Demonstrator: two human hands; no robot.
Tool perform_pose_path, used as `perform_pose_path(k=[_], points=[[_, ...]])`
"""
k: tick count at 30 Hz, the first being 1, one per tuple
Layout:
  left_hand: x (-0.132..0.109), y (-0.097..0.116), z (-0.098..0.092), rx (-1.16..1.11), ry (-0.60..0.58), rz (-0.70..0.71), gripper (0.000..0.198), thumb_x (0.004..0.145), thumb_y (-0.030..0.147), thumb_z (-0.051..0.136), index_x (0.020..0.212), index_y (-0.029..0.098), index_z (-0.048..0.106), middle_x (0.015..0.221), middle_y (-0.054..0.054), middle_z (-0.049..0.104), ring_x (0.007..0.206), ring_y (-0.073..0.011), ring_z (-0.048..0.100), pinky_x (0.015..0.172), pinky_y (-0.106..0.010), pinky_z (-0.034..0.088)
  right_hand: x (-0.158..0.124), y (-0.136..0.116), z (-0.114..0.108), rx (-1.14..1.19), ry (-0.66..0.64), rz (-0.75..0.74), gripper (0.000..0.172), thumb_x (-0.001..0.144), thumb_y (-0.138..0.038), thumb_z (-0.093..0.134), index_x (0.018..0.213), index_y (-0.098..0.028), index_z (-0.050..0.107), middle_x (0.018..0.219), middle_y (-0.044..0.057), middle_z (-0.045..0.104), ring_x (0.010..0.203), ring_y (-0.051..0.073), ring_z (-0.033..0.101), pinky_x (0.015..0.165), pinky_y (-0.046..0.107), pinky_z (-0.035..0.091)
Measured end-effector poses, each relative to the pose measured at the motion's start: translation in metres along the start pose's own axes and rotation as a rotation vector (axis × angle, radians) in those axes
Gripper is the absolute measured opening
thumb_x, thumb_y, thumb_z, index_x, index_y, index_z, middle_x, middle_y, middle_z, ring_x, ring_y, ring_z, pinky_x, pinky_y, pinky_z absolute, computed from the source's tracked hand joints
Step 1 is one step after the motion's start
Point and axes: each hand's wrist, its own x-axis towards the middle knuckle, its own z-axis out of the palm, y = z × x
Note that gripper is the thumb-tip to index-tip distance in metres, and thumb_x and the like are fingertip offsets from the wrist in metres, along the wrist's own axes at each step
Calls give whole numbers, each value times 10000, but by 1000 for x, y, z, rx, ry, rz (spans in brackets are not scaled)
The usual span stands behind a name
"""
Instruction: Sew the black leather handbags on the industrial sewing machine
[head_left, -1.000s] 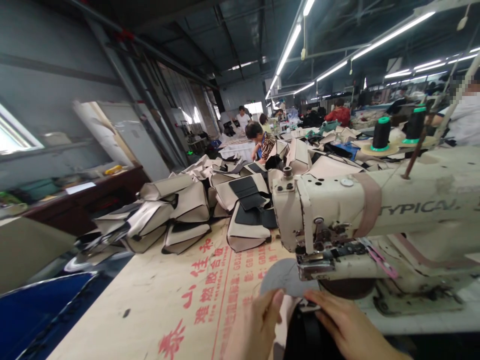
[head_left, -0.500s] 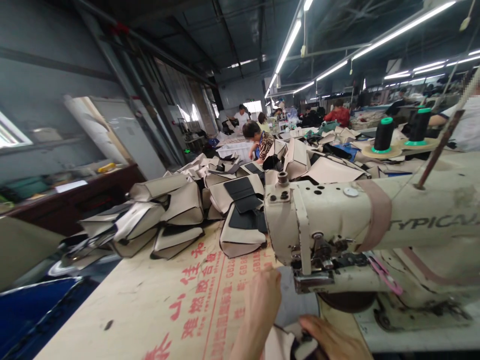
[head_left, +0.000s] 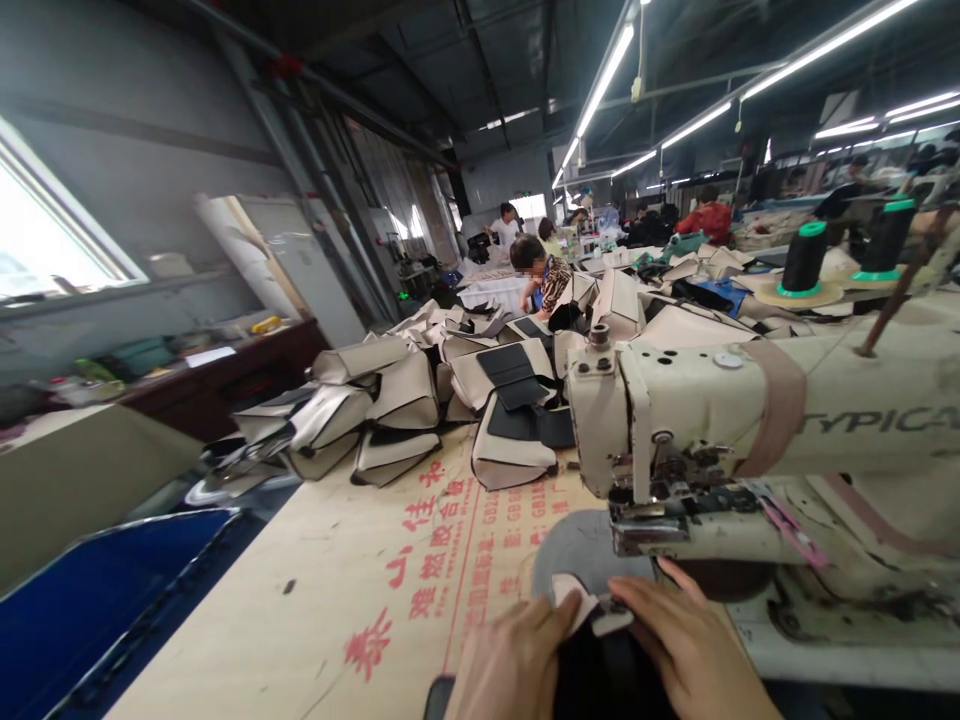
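At the front of the plywood table, my left hand and my right hand grip a beige and black sewn piece between them. My left fingers close on its beige edge. My right fingers press on its other side, close under the head of the sewing machine. Black material hangs between my wrists; the rest of the piece is out of view. A round grey plate lies just beyond my fingertips. Pink-handled snips rest on the machine's lower arm.
Beige sewn pieces with black edging are heaped behind the plywood table. Thread cones stand on the right. A blue bin is at lower left. A co-worker bends over beyond the heap.
My left hand has come back from the plate's edge to the sewn piece. Both hands now hold the piece, which is raised and turned. The view has swung left.
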Motion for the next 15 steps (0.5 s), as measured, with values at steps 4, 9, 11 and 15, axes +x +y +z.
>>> perform_pose_path(k=[4,9,11,15], points=[[22,-1,-18,-45,32,93,406,860,151,369,1208,330,481,1022,-2,612,908,-168,563,771,-271,463,3,2,-1,151,12,124,314,887,-197,406,1183,-228,504,1234,78,474,1147,213,445,931,402,443],[27,0,-13,-281,39,168,325,865,244,467,1178,326,506,1115,24,582,1010,-140,518,878,-244,418,-5,9,5,286,54,113,320,904,-186,376,1205,-237,473,1141,51,514,1077,175,476,915,318,447],[29,0,-10,-328,41,191,299,861,246,482,1148,320,525,1084,21,586,986,-134,523,862,-243,420,-5,9,3,320,6,97,317,908,-163,362,1200,-227,467,1125,49,522,1056,172,480,908,319,443],[35,2,-4,-377,74,216,162,869,266,464,953,259,603,927,13,608,875,-128,544,791,-236,439,3,6,-7,373,-144,46,271,902,-148,387,1151,-200,482,1032,52,553,962,171,507,836,315,458]])
